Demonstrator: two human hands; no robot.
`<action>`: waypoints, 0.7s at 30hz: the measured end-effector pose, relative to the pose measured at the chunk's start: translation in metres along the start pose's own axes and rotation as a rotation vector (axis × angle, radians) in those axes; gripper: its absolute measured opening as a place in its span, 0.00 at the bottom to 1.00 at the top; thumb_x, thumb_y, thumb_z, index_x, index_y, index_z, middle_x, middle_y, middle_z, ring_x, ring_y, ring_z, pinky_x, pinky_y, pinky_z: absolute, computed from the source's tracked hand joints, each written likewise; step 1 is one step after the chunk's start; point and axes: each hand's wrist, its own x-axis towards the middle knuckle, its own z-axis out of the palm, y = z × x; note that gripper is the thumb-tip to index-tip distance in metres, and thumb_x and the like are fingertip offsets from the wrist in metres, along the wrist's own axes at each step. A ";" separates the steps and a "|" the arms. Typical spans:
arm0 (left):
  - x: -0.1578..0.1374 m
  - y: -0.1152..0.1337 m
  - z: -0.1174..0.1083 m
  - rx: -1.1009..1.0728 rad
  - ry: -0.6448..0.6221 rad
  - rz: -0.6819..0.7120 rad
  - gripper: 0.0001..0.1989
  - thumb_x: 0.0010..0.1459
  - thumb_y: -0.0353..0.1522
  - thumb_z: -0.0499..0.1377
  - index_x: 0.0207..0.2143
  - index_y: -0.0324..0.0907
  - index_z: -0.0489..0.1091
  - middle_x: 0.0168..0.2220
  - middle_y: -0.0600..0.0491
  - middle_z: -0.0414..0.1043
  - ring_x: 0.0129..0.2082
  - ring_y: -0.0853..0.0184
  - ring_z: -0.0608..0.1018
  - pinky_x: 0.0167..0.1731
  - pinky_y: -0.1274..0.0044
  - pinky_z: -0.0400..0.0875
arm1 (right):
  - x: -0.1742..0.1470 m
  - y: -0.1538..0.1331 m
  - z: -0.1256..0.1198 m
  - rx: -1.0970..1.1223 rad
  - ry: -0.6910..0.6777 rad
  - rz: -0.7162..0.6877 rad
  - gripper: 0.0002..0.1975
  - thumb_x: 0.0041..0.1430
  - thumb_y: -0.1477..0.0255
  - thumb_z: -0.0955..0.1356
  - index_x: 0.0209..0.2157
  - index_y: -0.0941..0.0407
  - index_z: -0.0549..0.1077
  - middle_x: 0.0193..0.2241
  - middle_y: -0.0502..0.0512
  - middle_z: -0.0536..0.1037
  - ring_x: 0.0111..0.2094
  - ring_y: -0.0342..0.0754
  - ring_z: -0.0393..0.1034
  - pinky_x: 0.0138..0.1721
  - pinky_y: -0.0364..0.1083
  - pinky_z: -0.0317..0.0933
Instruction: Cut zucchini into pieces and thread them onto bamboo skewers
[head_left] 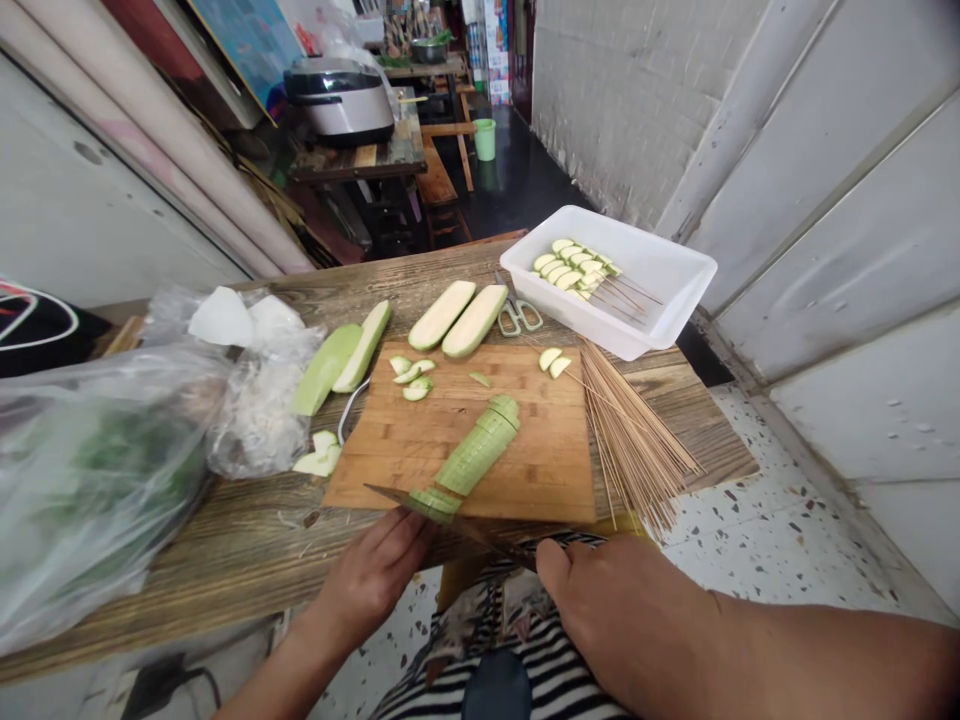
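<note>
A zucchini half (pixel 480 445), cut into slices, lies cut side down and slantwise on the wooden cutting board (pixel 547 470). My left hand (pixel 379 570) has its fingers closed on the near end of it, partly hidden behind the knife. In my right hand (pixel 622 610) is the handle of a kitchen knife (pixel 487 540). Its blade crosses the zucchini close to my left fingertips. Loose zucchini slices (pixel 418 388) rest at the board's upper left, and two more slices (pixel 553 362) at its upper right corner.
Beyond the board lie zucchini halves (pixel 474 322) and scissors (pixel 519 316). A white plastic tub (pixel 679 270) holds skewered slices. Bamboo skewers (pixel 630 430) fan out on the right. Plastic bags (pixel 90 470) cover the left of the table (pixel 247 560). A rice cooker (pixel 341 100) stands further back.
</note>
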 end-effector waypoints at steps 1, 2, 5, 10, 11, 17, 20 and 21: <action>0.000 0.000 0.000 -0.001 0.007 -0.004 0.14 0.60 0.26 0.48 0.43 0.40 0.70 0.37 0.49 0.75 0.42 0.63 0.74 0.43 0.73 0.70 | 0.000 0.000 0.000 -0.001 -0.005 0.007 0.07 0.47 0.80 0.67 0.29 0.59 0.65 0.18 0.53 0.72 0.15 0.48 0.69 0.10 0.44 0.37; 0.000 0.001 0.000 0.000 0.014 -0.009 0.14 0.60 0.26 0.48 0.44 0.41 0.70 0.37 0.49 0.75 0.42 0.63 0.74 0.44 0.73 0.70 | 0.000 0.001 0.000 0.000 -0.010 0.009 0.07 0.46 0.80 0.68 0.30 0.59 0.66 0.18 0.52 0.73 0.15 0.48 0.69 0.10 0.44 0.37; 0.003 0.002 -0.002 -0.006 0.018 -0.016 0.15 0.59 0.24 0.48 0.43 0.40 0.71 0.37 0.48 0.75 0.43 0.64 0.74 0.44 0.74 0.70 | 0.000 0.003 -0.003 0.015 -0.040 -0.015 0.08 0.46 0.81 0.68 0.31 0.60 0.67 0.19 0.52 0.74 0.15 0.48 0.71 0.09 0.43 0.41; 0.006 0.004 -0.003 -0.001 0.024 -0.001 0.13 0.58 0.23 0.49 0.39 0.37 0.72 0.37 0.47 0.75 0.42 0.62 0.74 0.42 0.73 0.71 | 0.003 0.005 -0.006 0.030 -0.069 -0.038 0.09 0.46 0.82 0.68 0.33 0.62 0.68 0.19 0.55 0.75 0.15 0.51 0.71 0.10 0.43 0.46; 0.006 0.004 -0.003 -0.003 0.023 -0.003 0.13 0.59 0.23 0.49 0.39 0.37 0.71 0.37 0.47 0.75 0.41 0.62 0.74 0.41 0.73 0.71 | 0.005 0.006 -0.005 0.035 -0.073 -0.046 0.10 0.46 0.82 0.68 0.33 0.63 0.69 0.19 0.55 0.75 0.15 0.51 0.71 0.10 0.43 0.46; 0.003 0.005 0.001 -0.031 0.021 -0.027 0.14 0.59 0.24 0.48 0.42 0.36 0.70 0.41 0.45 0.74 0.45 0.61 0.73 0.44 0.72 0.71 | 0.015 0.008 0.009 0.095 -0.090 0.023 0.10 0.46 0.81 0.67 0.35 0.64 0.71 0.19 0.58 0.77 0.17 0.53 0.73 0.11 0.43 0.49; 0.001 0.010 0.006 -0.052 -0.005 -0.084 0.14 0.59 0.24 0.51 0.47 0.35 0.67 0.43 0.43 0.73 0.47 0.60 0.72 0.45 0.70 0.70 | 0.016 0.011 0.016 0.115 -0.039 0.022 0.10 0.48 0.79 0.67 0.36 0.63 0.70 0.20 0.58 0.77 0.19 0.53 0.74 0.14 0.43 0.52; 0.000 0.013 0.008 -0.060 -0.003 -0.112 0.15 0.58 0.25 0.52 0.48 0.35 0.66 0.44 0.43 0.72 0.47 0.59 0.72 0.46 0.69 0.70 | 0.016 0.013 0.017 0.127 -0.024 0.024 0.10 0.48 0.78 0.67 0.36 0.63 0.70 0.20 0.58 0.77 0.20 0.53 0.74 0.15 0.43 0.52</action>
